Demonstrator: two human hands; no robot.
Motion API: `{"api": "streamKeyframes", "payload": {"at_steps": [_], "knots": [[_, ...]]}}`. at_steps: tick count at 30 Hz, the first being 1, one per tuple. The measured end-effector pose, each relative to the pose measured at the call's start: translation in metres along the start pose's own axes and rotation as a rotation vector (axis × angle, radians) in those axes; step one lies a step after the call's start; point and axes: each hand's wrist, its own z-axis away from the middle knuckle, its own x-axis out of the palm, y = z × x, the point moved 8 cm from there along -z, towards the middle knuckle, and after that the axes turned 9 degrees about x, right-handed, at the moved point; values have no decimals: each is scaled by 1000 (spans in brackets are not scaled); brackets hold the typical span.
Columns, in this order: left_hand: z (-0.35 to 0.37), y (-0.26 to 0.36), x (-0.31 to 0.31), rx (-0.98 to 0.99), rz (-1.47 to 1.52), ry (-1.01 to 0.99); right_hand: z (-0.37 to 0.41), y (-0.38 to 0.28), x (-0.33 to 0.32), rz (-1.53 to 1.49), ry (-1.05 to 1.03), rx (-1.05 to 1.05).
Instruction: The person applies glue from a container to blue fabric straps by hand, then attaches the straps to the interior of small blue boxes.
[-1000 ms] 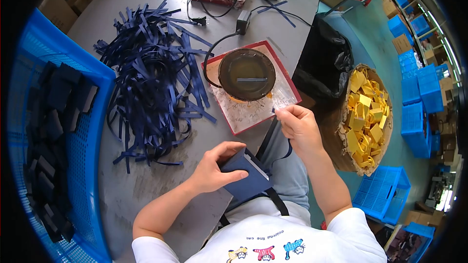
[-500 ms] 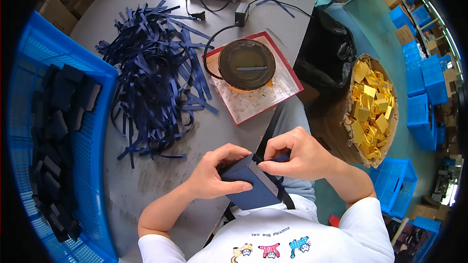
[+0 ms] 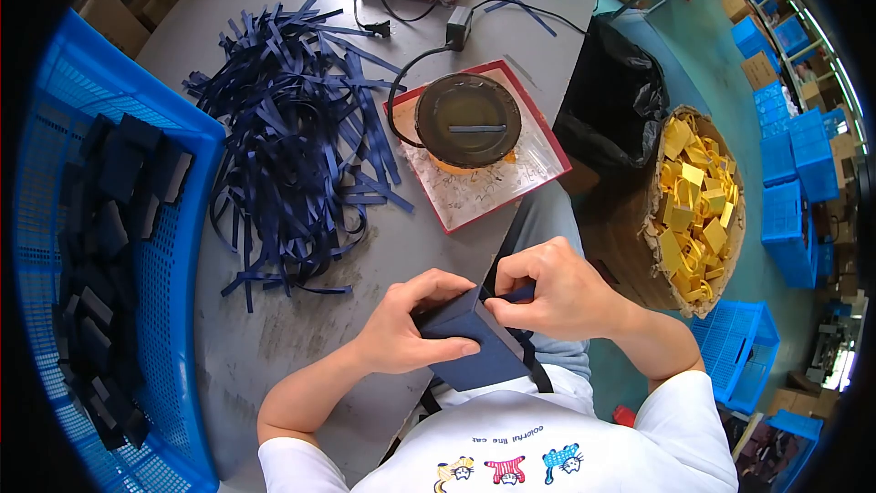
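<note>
A small dark blue box is gripped in my left hand, thumb on the near face and fingers over the far side. Against the upper right corner of the box, my right hand is closed in a pinch. A short piece of dark blue ribbon shows between its fingers; the rest is hidden. Beyond my hands, a round pot of brown liquid stands on a red-edged tray, with a strip lying across its top.
Loose blue ribbons are heaped on the grey table. To the left, a blue crate holds several dark boxes. A black-lined bin and a carton of yellow pieces stand to the right. A cable runs beside the pot.
The box has turned slightly in my left hand, so less of its pale edge shows. My right hand keeps its pinch at the corner. The whole view has shifted a little.
</note>
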Motion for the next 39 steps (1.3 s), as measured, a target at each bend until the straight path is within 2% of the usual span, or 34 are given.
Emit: {"api": "streamKeyframes", "payload": {"at_steps": [4, 6, 7, 8, 10, 11, 12, 14, 17, 18, 20, 22, 23, 26, 27, 28, 29, 31, 33, 34, 35, 36, 37, 39], "knots": [[0, -3, -1, 12, -57, 8, -2, 6, 4, 26, 54, -80], [-2, -9, -3, 13, -76, 11, -4, 8, 2, -11, 79, -152], [-1, -12, -6, 3, 7, 39, -4, 8, -7, -104, 63, -191], [-1, -14, -8, -7, 91, 71, 2, 3, -25, -93, 249, -319], [-1, -17, -11, -17, 97, 116, 23, 16, -53, -50, 564, -274], [0, -23, -14, -17, 74, 149, 33, 24, -53, -96, 596, -160], [-1, -26, -16, -15, 50, 177, 39, 20, -46, -204, 524, -140], [-1, -27, -16, -21, 53, 193, 41, 11, -16, 38, 250, -53], [1, -33, -16, -65, 62, 211, 40, 27, 13, 156, 148, -93], [-1, -26, -18, 54, 18, 207, 37, 33, 13, 156, 147, -94], [-5, 0, -27, 298, -188, 202, 39, 30, 13, 323, 150, -287], [-6, 16, -32, 408, -175, 175, 39, 29, 15, 367, 115, -320], [-8, 16, -27, 406, -171, 46, 41, 20, 21, 397, 73, -420], [-9, -5, 0, 219, 69, -159, 49, -4, 39, 389, -73, -656], [-6, -14, 12, 58, 226, -255, 52, -11, 47, 378, -123, -735], [0, -28, 20, -28, 233, -412, 52, -21, 48, 317, -130, -775], [10, -42, 31, -174, 480, -480, 49, -28, 48, 287, -118, -786], [40, -85, 37, -432, 466, -717, 40, -39, 41, 210, -121, -766], [44, -88, 35, -344, 429, -627, 21, -42, 34, -35, -259, -709], [44, -96, 40, -312, 486, -678, 6, -40, 24, -284, -276, -698], [39, -91, 35, -297, 478, -605, -13, -22, 18, -330, -124, -508], [30, -78, 29, -278, 468, -531, -26, -21, 12, -95, 108, -360], [22, -56, 32, -218, 504, -600, -32, -29, 15, 242, 382, -541], [18, -45, 34, -202, 424, -584, -51, -34, 38, 540, 542, -471]]}}
